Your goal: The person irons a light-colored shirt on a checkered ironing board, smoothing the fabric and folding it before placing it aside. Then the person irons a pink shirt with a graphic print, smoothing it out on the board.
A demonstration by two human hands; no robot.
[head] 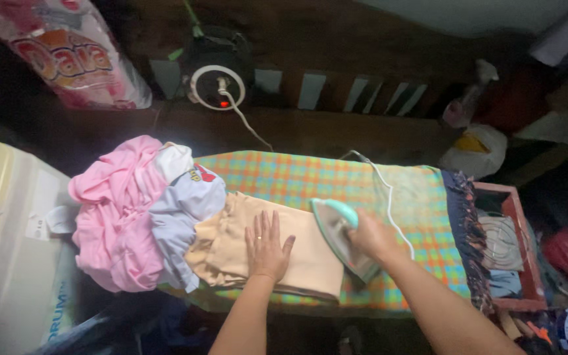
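Observation:
A folded beige garment lies on an ironing board with a checked orange, green and blue cover. My left hand rests flat on the garment, fingers spread, a ring on one finger. My right hand grips the handle of a white and teal iron, whose soleplate sits on the right edge of the beige cloth. The iron's white cord runs back over the board.
A heap of pink, white and grey clothes covers the board's left end. A round white socket reel with a red light sits behind. A pale box stands at left, a red crate at right, a pink printed bag at top left.

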